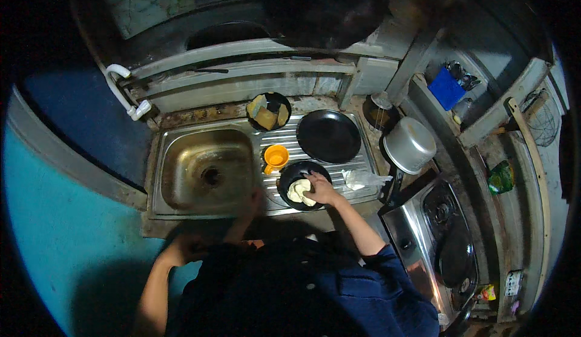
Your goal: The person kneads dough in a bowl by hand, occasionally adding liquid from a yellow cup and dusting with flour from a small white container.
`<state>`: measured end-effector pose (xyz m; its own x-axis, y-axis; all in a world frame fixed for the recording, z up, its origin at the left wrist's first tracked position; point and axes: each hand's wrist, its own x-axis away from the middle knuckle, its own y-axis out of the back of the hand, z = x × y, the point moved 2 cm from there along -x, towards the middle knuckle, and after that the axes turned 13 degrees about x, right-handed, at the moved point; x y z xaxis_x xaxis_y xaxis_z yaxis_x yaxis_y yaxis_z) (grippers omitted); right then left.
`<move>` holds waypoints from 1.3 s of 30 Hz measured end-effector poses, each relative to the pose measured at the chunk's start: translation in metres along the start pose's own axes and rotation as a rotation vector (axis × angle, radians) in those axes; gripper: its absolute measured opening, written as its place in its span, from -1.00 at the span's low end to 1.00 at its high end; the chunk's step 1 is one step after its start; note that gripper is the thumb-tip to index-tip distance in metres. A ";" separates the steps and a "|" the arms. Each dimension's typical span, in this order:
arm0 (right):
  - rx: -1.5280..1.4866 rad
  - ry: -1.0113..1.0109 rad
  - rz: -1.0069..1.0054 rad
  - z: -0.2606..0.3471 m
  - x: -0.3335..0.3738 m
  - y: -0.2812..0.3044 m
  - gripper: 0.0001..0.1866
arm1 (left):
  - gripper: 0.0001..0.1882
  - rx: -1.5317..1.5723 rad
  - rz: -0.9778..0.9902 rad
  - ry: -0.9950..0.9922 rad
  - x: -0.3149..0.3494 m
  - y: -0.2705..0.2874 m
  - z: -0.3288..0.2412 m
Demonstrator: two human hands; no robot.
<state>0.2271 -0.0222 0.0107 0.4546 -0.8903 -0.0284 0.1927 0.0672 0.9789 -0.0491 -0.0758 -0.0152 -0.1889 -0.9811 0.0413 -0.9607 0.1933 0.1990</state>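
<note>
A lump of pale dough (299, 192) sits in a black bowl (289, 173) on the sink's ribbed steel drainboard. My right hand (321, 189) reaches into this bowl from the right, its fingers curled onto the dough. Low at the left, by the counter's front edge, my left hand (185, 250) is in deep shadow, and its fingers cannot be made out. Between it and the bowl is a dim, blurred skin-toned shape (243, 219) that I cannot identify. An orange cup (276, 155) stands just behind the bowl. A crumpled clear plastic bag (358, 178) lies to the right.
Left is the steel sink basin (181, 155) with a white tap (128, 98). Behind the cup are a large black pan (328, 136) and a dark bowl with yellowish pieces (265, 118). At right stand a silver pot (411, 145), a gas stove (417, 252) and a blue utensil holder (446, 89).
</note>
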 end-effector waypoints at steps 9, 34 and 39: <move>-0.407 -0.043 0.154 0.009 0.005 0.016 -0.24 | -0.67 -0.786 0.270 0.219 0.191 0.162 -0.149; 0.022 -0.354 0.579 0.042 -0.026 0.009 -0.42 | -0.74 -0.284 -0.329 -0.148 -0.019 0.020 0.025; -0.252 -0.110 0.733 0.021 -0.026 0.041 0.18 | -0.75 0.075 -0.388 0.278 0.069 0.081 0.019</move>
<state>0.2051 -0.0055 0.0561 0.4560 -0.6179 0.6405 0.0740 0.7435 0.6646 -0.1433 -0.1275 -0.0149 0.2384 -0.9410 0.2403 -0.9635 -0.1980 0.1804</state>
